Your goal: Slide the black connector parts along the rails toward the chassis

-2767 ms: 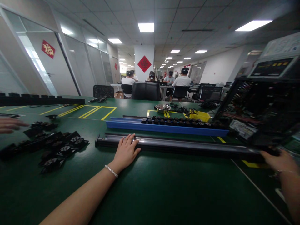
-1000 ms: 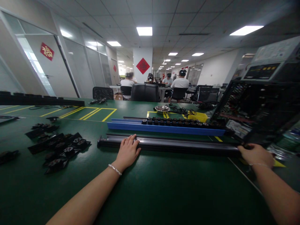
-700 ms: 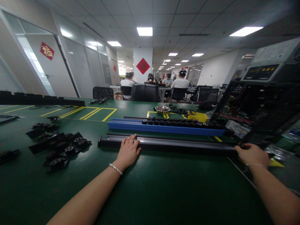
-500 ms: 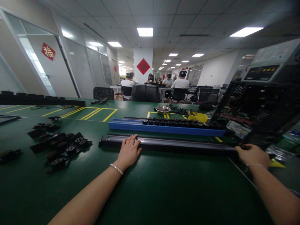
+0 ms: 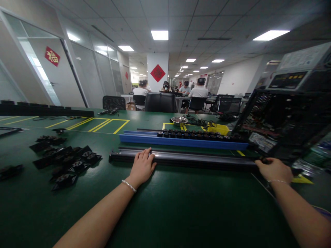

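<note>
A long black rail (image 5: 201, 161) with a shiny grey channel along its top lies across the green table. My left hand (image 5: 143, 165) rests over its left part, fingers bent across the top and thumb on the near side. At the rail's right end, my right hand (image 5: 275, 170) is closed, thumb and fingers pinched together. Something dark shows at those fingertips, but what they hold is mostly hidden. Behind the rail stands a blue rail (image 5: 181, 141) parallel to it, with a row of small black parts (image 5: 196, 134) beside it.
Loose black plate-like parts (image 5: 68, 158) are piled at the left. A metal bowl (image 5: 179, 120), cables (image 5: 198, 121) and a yellow tray (image 5: 218, 129) sit at the back. Open computer equipment (image 5: 274, 117) stands at the right. Several people sit beyond a black chair (image 5: 160, 102).
My right hand has shifted a little left along the rail's right end. My left hand and the rail's left end stay in place.
</note>
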